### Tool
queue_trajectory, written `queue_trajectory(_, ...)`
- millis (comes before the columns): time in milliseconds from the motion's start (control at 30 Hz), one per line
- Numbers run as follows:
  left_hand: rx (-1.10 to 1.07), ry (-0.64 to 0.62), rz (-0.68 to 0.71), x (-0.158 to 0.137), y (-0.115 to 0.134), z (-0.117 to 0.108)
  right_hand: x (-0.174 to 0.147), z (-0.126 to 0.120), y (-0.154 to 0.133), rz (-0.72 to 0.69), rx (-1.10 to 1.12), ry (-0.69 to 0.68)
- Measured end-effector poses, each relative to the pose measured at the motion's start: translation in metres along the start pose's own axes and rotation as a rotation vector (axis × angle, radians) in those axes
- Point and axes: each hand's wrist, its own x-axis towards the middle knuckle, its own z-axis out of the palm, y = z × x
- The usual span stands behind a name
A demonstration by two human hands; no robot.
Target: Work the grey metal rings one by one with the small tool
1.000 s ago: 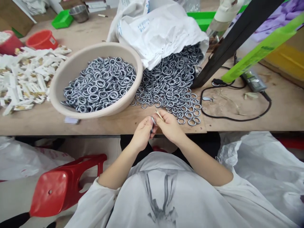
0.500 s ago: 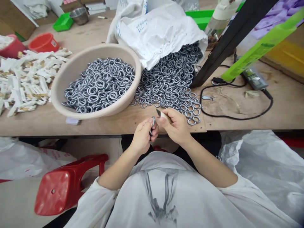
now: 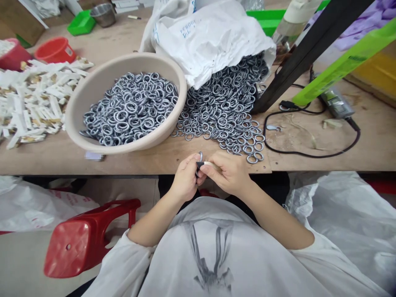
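In front of my body at the table's near edge, my left hand (image 3: 185,178) is closed round a grey ring (image 3: 201,156), whose upper curve shows above the thumb. My right hand (image 3: 229,173) grips a small white-handled knife (image 3: 208,163) with a dark blade. That blade lies across the ring at my left fingertips; whether it touches cannot be made out. Beyond my hands, a beige basin (image 3: 123,60) holds many loose rings. More grey rings (image 3: 222,119) spill from a white sack (image 3: 213,41) onto the table (image 3: 148,163).
White strips (image 3: 34,103) are heaped at the left beside a red bowl (image 3: 55,50). A dark post (image 3: 291,70), a green strip (image 3: 337,70) and a black cable (image 3: 309,154) stand at the right. A red stool (image 3: 66,247) is below the table at the left.
My right hand has moved left and slightly down, bringing the knife's blade from above and apart to across the ring. My left hand has stayed nearly still.
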Motion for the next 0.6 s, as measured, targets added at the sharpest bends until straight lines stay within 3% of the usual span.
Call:
queue_trajectory(167,0.002,-0.032,0.022,0.0,-0.002,-0.007,0.001,0.002,0.004,0.027,0.008,-0.075)
queue_trajectory(333,0.038,-0.194,0.007,-0.007,-0.007,-0.019,0.024,0.003,0.033,0.394,-0.279,-0.05)
queue_trajectory(500,0.022,-0.088,-0.02,-0.002,-0.001,-0.032,0.051,0.015,0.042,0.402,-0.619,-0.232)
queue_trajectory(600,0.043,-0.055,0.003,0.006,0.005,-0.04,0.058,0.018,0.039,0.431,-0.643,-0.269)
